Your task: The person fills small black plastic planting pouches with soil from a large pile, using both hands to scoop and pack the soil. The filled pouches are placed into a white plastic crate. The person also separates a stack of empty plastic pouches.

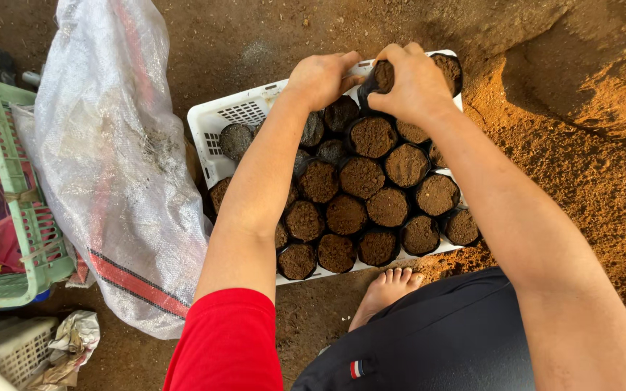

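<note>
A white plastic crate (219, 119) lies on the dirt ground, packed with several small black bags filled with brown soil (361, 177). My right hand (416, 81) grips one soil-filled black bag (381, 74) at the crate's far edge, fingers wrapped over its top. My left hand (322, 76) rests against the same far row, fingers curled at the bag's left side. One corner of the crate at the far left holds a single bag (235, 138) with bare mesh around it.
A large white woven sack (114, 159) with a red stripe stands left of the crate. A green plastic basket (19, 217) sits further left. A mound of loose orange-brown soil (581, 145) lies to the right. My bare foot (385, 289) is just below the crate.
</note>
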